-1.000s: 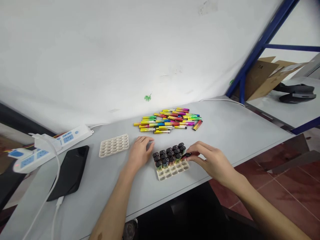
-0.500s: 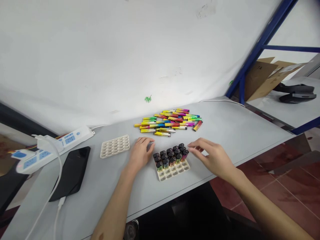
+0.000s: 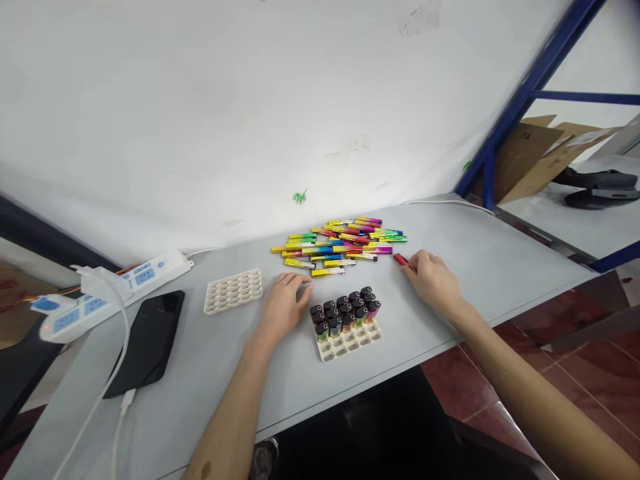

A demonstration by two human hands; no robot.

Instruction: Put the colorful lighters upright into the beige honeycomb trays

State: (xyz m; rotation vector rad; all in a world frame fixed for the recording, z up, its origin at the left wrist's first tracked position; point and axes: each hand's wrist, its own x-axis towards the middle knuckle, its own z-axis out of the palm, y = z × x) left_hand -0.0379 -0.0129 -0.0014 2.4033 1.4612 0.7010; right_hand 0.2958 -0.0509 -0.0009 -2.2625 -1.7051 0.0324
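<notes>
My right hand (image 3: 434, 280) is closed around a red lighter (image 3: 401, 259), its end poking out past the fingers near the pile's right side. Several shiny, multicoloured lighters (image 3: 345, 248) lie in a loose pile by the wall. In front of me, a cream holed tray (image 3: 350, 343) carries several lighters (image 3: 345, 310) upright, black ends up, filling its far rows; nearer holes are bare. My left hand (image 3: 284, 307) rests on the table just left of this tray, thumb and fingers apart, holding nothing visible.
A second cream tray (image 3: 233, 291) with bare holes lies left of my left hand. Further left are a black phone (image 3: 147, 340) with a white cable and a white power strip (image 3: 113, 297). A blue metal frame (image 3: 525, 100) and cardboard box (image 3: 540, 157) stand at right.
My right hand has moved from beside the filled tray to the pile's right side and taken hold of a red lighter. My left hand stays almost where it was.
</notes>
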